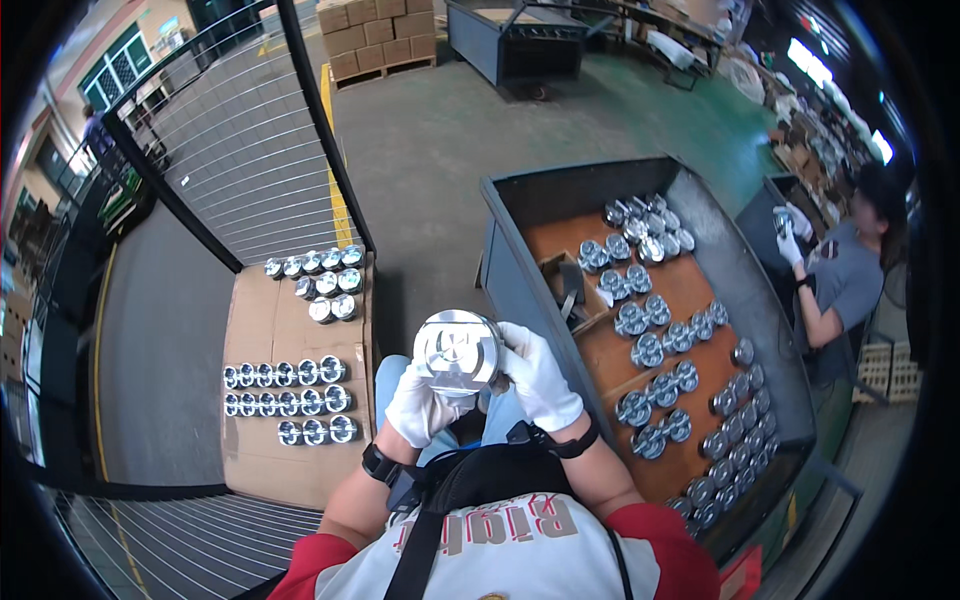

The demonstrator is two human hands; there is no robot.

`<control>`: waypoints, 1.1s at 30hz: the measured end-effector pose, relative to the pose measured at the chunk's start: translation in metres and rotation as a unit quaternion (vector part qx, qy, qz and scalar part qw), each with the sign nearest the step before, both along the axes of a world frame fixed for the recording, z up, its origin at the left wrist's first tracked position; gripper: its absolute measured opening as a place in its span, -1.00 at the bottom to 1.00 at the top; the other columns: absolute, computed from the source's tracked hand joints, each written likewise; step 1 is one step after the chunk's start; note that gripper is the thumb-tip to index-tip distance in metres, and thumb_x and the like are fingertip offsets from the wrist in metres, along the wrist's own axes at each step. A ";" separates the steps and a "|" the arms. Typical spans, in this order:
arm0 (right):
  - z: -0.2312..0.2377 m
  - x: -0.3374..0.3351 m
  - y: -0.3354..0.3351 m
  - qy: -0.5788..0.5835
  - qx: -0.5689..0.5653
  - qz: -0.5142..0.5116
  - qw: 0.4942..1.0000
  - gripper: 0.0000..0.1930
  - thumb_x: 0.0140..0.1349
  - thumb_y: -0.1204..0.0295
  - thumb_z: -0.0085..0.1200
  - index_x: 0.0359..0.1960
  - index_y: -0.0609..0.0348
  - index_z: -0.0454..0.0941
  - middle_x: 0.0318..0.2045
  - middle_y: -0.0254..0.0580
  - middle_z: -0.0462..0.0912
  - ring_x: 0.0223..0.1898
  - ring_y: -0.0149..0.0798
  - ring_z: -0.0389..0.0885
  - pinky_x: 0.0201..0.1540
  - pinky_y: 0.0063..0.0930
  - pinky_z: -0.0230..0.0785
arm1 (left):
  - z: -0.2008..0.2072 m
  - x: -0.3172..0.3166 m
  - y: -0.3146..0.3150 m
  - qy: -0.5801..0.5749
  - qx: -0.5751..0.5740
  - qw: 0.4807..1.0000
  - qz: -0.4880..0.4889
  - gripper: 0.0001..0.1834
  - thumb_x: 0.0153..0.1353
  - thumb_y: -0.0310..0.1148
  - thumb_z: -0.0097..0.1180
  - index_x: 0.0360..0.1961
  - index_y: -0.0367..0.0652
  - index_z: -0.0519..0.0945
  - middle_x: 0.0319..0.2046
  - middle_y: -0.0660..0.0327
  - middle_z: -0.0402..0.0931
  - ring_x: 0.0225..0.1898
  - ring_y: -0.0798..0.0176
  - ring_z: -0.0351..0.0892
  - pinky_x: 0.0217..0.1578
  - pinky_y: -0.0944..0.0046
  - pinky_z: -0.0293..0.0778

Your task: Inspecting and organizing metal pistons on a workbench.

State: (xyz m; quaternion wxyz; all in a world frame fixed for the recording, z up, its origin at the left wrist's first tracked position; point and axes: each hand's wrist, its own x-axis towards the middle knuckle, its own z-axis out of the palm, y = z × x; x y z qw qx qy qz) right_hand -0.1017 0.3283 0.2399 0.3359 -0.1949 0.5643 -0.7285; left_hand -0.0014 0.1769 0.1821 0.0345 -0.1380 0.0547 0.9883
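A shiny metal piston [458, 352], its machined crown facing up, sits in front of the wearer's body, above the lap. Two white-gloved hands are clamped on it together: the left hand [418, 405] at its lower left, the right hand [538, 380] around its right side.

To the left, a cardboard-covered worktop [280, 345] carries a far cluster [322, 285] of pistons and, nearer, three neat rows [290, 403], the nearest one shorter. A black wire fence [240, 130] rises beyond its far edge.

Close on the right is a grey bin [540, 270] with a brown base. Its raised wall stands between the right hand and the many pistons [662, 335] inside. A small open box [590, 318] with dark contents lies against that wall.

Across the bin, a co-worker [845, 275] in white gloves holds a metal part [782, 222]. Farther off, stacked cartons [378, 38] rest on a pallet [385, 72], left of a grey cart [515, 48].
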 end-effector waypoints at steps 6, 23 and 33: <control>-0.002 -0.003 0.012 -0.014 -0.008 0.006 1.000 -0.80 0.34 0.40 0.04 -0.09 0.24 0.55 -0.47 -0.41 0.57 -0.57 -0.60 0.46 -0.53 -0.73 0.24 | 0.028 0.001 0.016 -0.027 -0.088 0.995 0.028 -0.55 0.17 -0.28 0.18 0.08 -0.17 0.48 -0.10 0.13 0.60 -0.20 0.20 0.63 -0.37 0.25 0.54; 0.001 0.007 0.001 -0.033 0.012 0.004 0.999 -0.80 0.32 0.52 -0.05 -0.11 0.34 0.56 -0.51 -0.30 0.61 -0.64 -0.56 0.48 -0.57 -0.68 0.32 | 0.038 0.013 0.004 0.033 -0.190 0.980 0.053 -0.67 0.41 -0.22 -0.04 0.05 -0.21 0.50 -0.16 0.13 0.64 -0.25 0.22 0.67 -0.40 0.26 0.61; 0.006 0.009 -0.005 -0.054 0.040 -0.001 0.998 -0.80 0.38 0.41 -0.01 -0.18 0.33 0.54 -0.63 -0.33 0.55 -0.74 -0.49 0.50 -0.68 -0.68 0.30 | 0.033 0.018 0.001 0.045 -0.183 0.981 0.035 -0.65 0.36 -0.20 0.07 0.04 -0.19 0.51 -0.20 0.22 0.64 -0.31 0.35 0.65 -0.49 0.41 0.56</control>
